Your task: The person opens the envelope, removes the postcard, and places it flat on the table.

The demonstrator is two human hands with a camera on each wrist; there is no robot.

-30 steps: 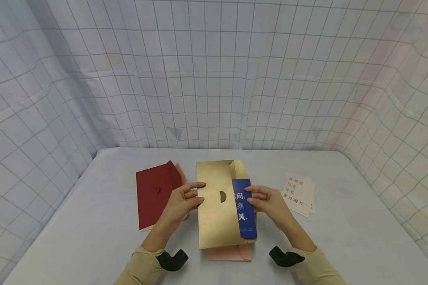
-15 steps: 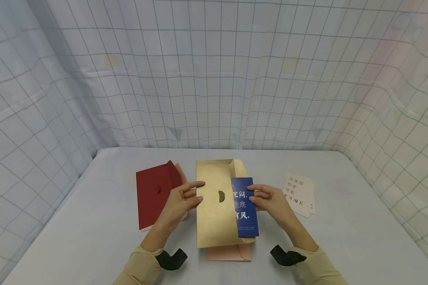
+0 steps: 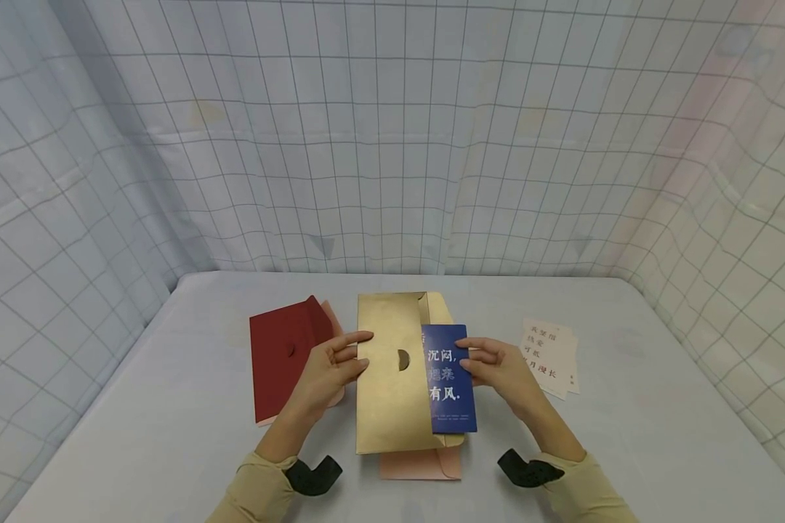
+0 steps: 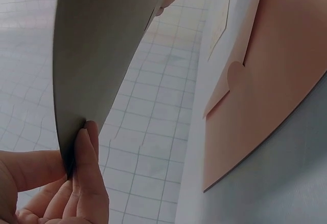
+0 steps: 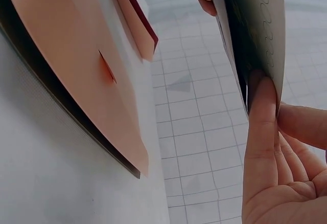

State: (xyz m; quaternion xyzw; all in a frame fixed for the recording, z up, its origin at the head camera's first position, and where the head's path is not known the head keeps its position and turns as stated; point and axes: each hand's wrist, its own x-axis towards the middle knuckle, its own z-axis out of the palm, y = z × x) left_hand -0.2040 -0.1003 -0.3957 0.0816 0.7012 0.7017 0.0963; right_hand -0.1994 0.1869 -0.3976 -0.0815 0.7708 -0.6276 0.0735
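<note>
A gold envelope (image 3: pixel 392 414) with a half-round notch is held up over the table, its open side facing right. My left hand (image 3: pixel 327 372) pinches its left edge between thumb and fingers; the left wrist view shows the envelope's plain back (image 4: pixel 92 55) in that pinch. Out of the opening, a blue card (image 3: pixel 450 381) with white writing sticks part way. Its left part is hidden inside the envelope. Thumb and fingers of my right hand (image 3: pixel 502 370) pinch the card's right edge, and the right wrist view shows this card (image 5: pixel 268 35) from behind.
Beneath the gold envelope lies a pink envelope (image 3: pixel 420 466). To the left, a red envelope (image 3: pixel 278 367) rests on another pink one (image 3: pixel 330 314). Several pale cards with writing (image 3: pixel 544 356) lie to the right on the white table (image 3: pixel 661 407). Gridded curtains (image 3: pixel 405 145) stand behind.
The blue card has slid a little to the right out of the gold envelope, showing more writing. My right hand has moved slightly right with it, my left slightly left with the envelope.
</note>
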